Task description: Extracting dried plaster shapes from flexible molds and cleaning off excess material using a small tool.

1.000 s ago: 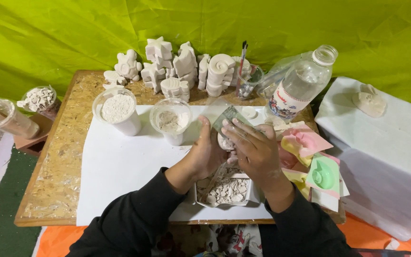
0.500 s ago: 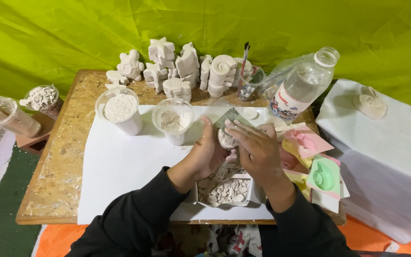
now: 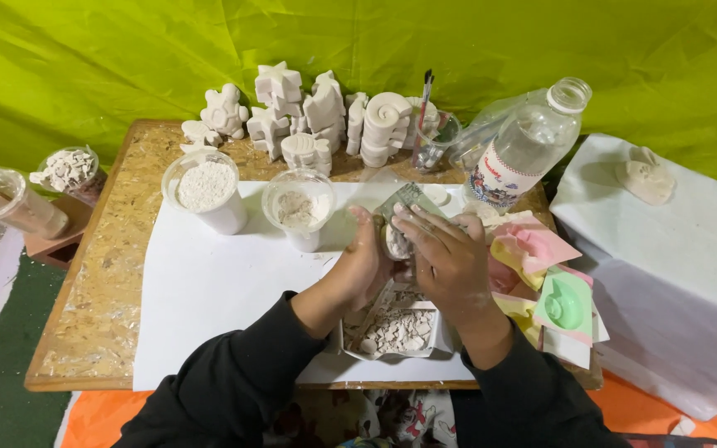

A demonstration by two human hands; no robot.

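Holding together a small white plaster cast [image 3: 395, 241] above the white tray of plaster chips [image 3: 392, 330], the left hand [image 3: 364, 259] and right hand [image 3: 448, 264] grip it, while many finished white plaster figures [image 3: 317, 116] already stand at the back of the worktop [image 3: 93, 307].

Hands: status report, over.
Both hands closed around a small white cast, held above the tray of white chips. Cup close by the left hand.

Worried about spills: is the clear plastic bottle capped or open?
Capped. The bottle leans tilted, and a clear cap sits on its neck.
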